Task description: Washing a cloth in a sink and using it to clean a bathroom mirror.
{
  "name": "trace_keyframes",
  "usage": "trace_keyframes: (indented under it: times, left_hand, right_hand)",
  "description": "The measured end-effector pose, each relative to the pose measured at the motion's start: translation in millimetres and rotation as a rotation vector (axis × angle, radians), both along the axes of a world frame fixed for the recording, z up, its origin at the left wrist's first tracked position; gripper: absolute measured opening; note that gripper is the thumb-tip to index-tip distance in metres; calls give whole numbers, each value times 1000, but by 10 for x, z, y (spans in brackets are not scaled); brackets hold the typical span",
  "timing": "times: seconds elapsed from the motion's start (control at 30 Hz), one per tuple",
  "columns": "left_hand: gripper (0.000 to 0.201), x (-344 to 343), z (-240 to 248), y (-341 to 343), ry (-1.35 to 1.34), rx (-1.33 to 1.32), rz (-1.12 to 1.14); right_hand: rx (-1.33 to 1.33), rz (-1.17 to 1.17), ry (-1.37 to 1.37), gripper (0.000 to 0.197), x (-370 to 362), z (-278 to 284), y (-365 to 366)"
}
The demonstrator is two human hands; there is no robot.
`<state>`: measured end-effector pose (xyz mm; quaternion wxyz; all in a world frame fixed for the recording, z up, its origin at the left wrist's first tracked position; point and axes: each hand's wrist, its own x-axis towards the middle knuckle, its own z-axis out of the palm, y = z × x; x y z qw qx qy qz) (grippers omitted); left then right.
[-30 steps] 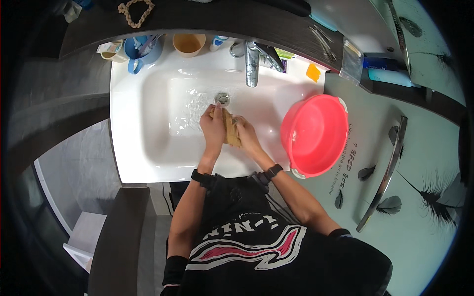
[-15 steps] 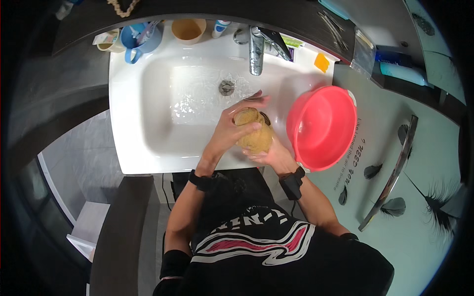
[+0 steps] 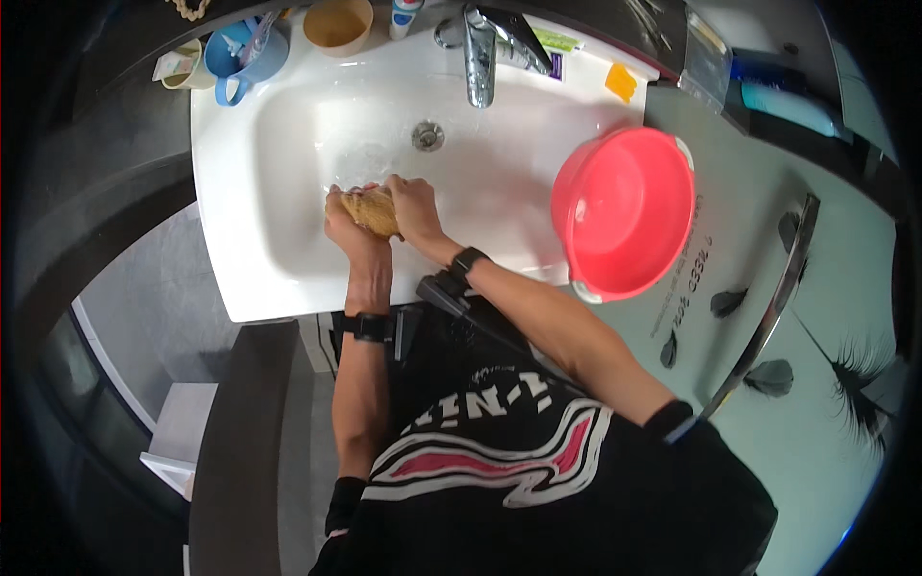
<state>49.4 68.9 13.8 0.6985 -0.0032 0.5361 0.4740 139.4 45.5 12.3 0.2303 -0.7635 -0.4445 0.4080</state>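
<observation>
Both my hands grip a wadded tan cloth [image 3: 372, 211] over the white sink basin [image 3: 288, 173]. My left hand [image 3: 343, 219] clasps its left side and my right hand [image 3: 411, 206] is closed over its right side. The cloth is bunched tight between them, just in front of the drain [image 3: 427, 135] and below the chrome tap [image 3: 478, 58]. A dark band sits on each wrist.
A pink plastic tub [image 3: 624, 211] rests at the sink's right edge. Along the back ledge stand a blue mug [image 3: 248, 53], a tan cup [image 3: 338, 21], a small white cup [image 3: 181, 67] and an orange sponge [image 3: 620, 82]. A patterned glass door with a metal handle [image 3: 768, 307] is on the right.
My hands and the cloth have shifted left in the basin, from near the pink tub to the sink's middle. The cloth is now squeezed tighter between both hands.
</observation>
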Motion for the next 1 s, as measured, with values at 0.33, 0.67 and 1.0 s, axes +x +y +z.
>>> trace_keyframes:
  times: [0.33,0.67,1.0]
  left_hand:
    - [36,186,-78,88,178,70,-241]
    - [50,349,652,163,77,681,-913]
    - [12,573,596,115,330,628,-645]
  right_hand:
    - [-146,-438,443,56,236,424,-69]
    - [-415,-862,1977,48,848,474,-560]
    - [-173,-999,1013,38,419,774,-290]
